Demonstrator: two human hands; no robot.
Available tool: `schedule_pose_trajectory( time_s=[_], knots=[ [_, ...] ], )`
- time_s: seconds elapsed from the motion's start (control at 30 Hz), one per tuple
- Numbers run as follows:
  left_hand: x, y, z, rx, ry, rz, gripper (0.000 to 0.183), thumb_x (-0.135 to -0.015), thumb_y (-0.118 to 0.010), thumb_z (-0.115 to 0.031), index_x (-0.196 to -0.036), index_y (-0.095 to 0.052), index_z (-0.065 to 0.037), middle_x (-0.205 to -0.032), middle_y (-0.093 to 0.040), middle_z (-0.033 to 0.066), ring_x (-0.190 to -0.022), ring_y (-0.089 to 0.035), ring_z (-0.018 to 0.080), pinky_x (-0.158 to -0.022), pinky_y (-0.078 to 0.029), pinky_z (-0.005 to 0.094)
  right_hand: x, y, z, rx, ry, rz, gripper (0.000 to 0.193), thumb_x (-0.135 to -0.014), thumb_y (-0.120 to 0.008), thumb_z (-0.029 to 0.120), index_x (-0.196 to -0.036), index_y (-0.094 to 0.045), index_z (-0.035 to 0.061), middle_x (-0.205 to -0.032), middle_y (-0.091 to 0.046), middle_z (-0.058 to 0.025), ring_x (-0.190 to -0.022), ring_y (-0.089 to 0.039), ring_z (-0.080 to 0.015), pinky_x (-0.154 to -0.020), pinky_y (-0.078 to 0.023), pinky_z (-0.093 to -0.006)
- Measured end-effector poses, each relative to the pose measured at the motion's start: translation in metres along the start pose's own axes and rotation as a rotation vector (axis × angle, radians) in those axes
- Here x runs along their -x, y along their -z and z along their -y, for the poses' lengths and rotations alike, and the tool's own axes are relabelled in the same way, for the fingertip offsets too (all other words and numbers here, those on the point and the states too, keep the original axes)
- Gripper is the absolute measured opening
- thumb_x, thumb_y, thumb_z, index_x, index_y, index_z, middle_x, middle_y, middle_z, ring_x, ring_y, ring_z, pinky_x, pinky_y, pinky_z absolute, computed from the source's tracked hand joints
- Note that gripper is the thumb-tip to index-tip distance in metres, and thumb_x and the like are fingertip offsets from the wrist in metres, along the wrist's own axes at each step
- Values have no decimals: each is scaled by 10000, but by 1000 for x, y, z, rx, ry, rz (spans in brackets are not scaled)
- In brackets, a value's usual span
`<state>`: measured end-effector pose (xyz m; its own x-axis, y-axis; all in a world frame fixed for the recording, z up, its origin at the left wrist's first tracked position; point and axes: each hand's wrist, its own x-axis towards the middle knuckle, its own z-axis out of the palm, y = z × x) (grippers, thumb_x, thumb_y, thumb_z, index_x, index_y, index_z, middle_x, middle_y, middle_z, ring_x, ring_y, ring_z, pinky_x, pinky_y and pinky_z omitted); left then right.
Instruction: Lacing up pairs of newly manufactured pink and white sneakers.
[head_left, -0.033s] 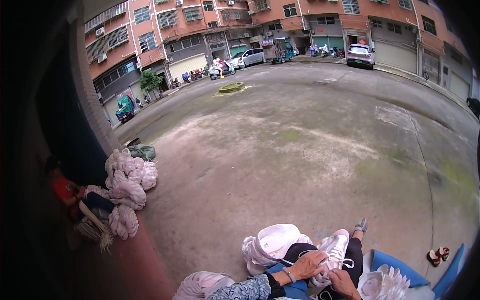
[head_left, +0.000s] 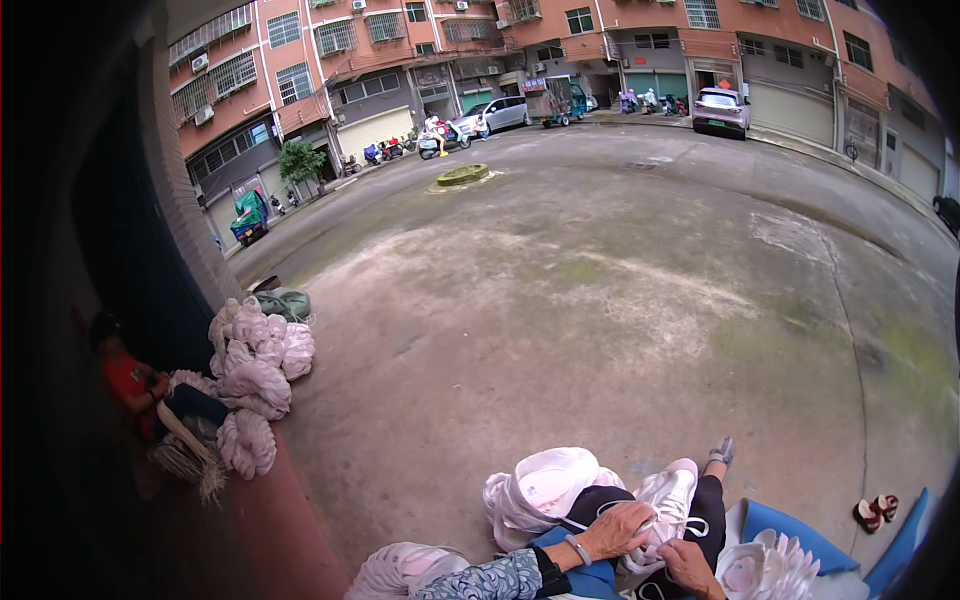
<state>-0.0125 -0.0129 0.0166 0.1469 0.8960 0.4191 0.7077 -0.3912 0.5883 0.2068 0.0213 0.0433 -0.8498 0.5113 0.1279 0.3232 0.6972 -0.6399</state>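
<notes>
A pale pink shoe point(head_left: 670, 490) with white laces rests on my lap, its toe pointing away from me. My left hand point(head_left: 618, 530), with a bracelet at the wrist, is closed on the shoe near its lacing. At the shoe's right side my right hand point(head_left: 690, 566) has its fingers pinched together, apparently on the white shoelace point(head_left: 694, 524). What lies between the fingertips is partly hidden. Left of my knee sits a bundle of pale pink shoe parts point(head_left: 550, 482). Another pile of pale shoe parts point(head_left: 765, 570) lies by my right hand.
A further pink bundle point(head_left: 400, 570) is at lower left. Red-and-dark sandals point(head_left: 876, 512) stand on the concrete beside blue material point(head_left: 800, 537). At far left a person in red point(head_left: 128, 385) sits beside stacked pink bundles point(head_left: 262, 370). Parked vehicles and buildings line the back.
My right hand has shifted very slightly to the right. The shoe and my left hand look the same.
</notes>
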Motion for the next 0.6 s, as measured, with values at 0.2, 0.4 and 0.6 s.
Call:
schedule_pose_trajectory(
  time_s=[0.2,0.4,0.6],
  knots=[
    [2,-1,0,-20,-22,0,324,-775,-655,-154,-1042,-550,-2,-974,-599,168,-936,-602,339,-838,-487,408,0,18,14,-287,-227,-29,163,-874,-504,74,-936,-621,-21,-823,-610,-191,-808,-600,-372,-715,-471,-398],
    [-1,3,-2,-129,-99,-45,335,-764,-659,-190,-1033,-565,-14,-976,-604,148,-945,-595,304,-876,-442,401,7,30,28,-240,-128,-116,189,-932,-499,135,-917,-611,-16,-752,-606,-147,-679,-567,-335,-663,-459,-373],
    [1,5,-2,-207,-92,-22,346,-767,-652,-235,-1046,-577,-46,-1002,-611,123,-977,-580,273,-948,-369,421,28,50,38,-590,-378,-365,196,-956,-536,203,-933,-609,22,-691,-552,6,-565,-445,-57,-477,-342,-222]
  ],
)
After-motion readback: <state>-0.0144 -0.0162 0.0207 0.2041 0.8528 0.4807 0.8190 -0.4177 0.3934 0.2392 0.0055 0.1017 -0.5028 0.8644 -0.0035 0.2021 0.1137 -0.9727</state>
